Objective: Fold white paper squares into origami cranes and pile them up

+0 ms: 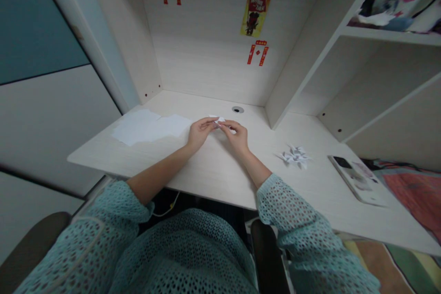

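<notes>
Above the desk's middle, a small piece of folded white paper [219,120] is pinched between my two hands. My left hand [200,133] grips its left side with thumb and fingers closed. From the other side, my right hand [237,136] holds it by the fingertips. The fingers cover much of the paper, so its full shape cannot be made out. To the left lie flat white paper sheets [138,126], partly overlapping. A small cluster of folded paper pieces with pointed tips [295,156] rests on the desk to the right.
A phone [356,179] in a light case lies near the desk's right side. Behind my hands is a round cable hole [237,110]. A shelf divider [303,69] rises at the right back. A chair armrest [268,257] stands below the front edge.
</notes>
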`<action>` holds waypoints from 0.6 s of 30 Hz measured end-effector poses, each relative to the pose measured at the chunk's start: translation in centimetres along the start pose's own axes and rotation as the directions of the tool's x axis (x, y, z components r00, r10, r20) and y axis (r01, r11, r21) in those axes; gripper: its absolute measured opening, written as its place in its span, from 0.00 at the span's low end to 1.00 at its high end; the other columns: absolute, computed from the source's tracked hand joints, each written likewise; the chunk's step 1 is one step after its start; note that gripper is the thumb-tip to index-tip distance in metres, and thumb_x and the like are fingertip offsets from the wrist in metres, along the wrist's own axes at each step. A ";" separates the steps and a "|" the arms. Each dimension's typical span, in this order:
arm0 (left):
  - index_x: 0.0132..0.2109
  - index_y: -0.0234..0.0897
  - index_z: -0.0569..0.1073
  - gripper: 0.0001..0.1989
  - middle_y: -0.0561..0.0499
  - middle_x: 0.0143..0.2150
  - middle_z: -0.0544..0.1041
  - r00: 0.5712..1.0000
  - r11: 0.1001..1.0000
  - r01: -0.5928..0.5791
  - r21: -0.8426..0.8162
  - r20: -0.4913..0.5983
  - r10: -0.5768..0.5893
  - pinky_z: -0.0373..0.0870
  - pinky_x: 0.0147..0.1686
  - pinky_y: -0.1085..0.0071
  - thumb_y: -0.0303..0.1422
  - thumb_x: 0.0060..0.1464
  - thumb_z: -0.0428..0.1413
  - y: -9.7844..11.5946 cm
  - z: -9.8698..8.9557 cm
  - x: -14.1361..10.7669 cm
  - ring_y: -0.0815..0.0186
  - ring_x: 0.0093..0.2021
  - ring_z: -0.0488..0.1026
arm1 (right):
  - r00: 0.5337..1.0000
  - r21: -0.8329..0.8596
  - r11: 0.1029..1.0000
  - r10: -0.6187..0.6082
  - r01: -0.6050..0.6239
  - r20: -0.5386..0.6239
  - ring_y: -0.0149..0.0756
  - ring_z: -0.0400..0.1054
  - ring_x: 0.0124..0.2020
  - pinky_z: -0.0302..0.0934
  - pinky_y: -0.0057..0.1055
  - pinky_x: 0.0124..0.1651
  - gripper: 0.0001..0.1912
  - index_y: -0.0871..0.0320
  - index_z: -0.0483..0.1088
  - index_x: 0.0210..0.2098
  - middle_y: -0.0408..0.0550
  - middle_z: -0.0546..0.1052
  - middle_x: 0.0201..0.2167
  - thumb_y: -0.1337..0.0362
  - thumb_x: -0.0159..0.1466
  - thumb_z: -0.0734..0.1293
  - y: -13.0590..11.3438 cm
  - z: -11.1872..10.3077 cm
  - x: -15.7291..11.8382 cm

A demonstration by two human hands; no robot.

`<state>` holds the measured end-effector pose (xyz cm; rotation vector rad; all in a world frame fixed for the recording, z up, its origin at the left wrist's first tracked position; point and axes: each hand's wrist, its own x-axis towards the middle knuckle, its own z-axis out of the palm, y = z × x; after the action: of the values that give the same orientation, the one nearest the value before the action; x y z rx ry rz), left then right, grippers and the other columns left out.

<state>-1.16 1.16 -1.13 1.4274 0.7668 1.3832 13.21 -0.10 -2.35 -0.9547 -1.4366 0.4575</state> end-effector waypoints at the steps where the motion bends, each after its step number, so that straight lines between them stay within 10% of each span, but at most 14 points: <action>1: 0.43 0.34 0.76 0.17 0.46 0.40 0.78 1.000 1.000 -0.007 0.007 -0.004 0.007 0.70 0.46 0.66 0.37 0.46 0.60 0.0 0.0 0.0 0.63 0.41 0.74 | 1.000 0.021 1.000 0.012 -0.012 0.006 0.38 0.71 0.42 0.62 0.37 0.48 0.10 0.52 0.77 0.33 0.47 0.79 0.36 0.56 0.56 0.68 0.0 0.0 0.0; 18: 0.33 0.35 0.76 0.13 0.47 0.36 0.78 0.998 0.991 -0.035 0.132 -0.041 0.040 0.69 0.44 0.65 0.39 0.41 0.63 0.0 -0.5 0.3 0.63 0.38 0.74 | 0.979 0.166 0.965 0.196 -0.203 0.059 0.38 0.72 0.32 0.65 0.34 0.38 0.12 0.56 0.77 0.28 0.47 0.79 0.30 0.55 0.49 0.72 0.3 -0.6 0.7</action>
<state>-1.57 1.53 -1.04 1.5238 0.8767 1.4185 13.90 0.40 -2.07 -0.9589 -1.3199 0.7426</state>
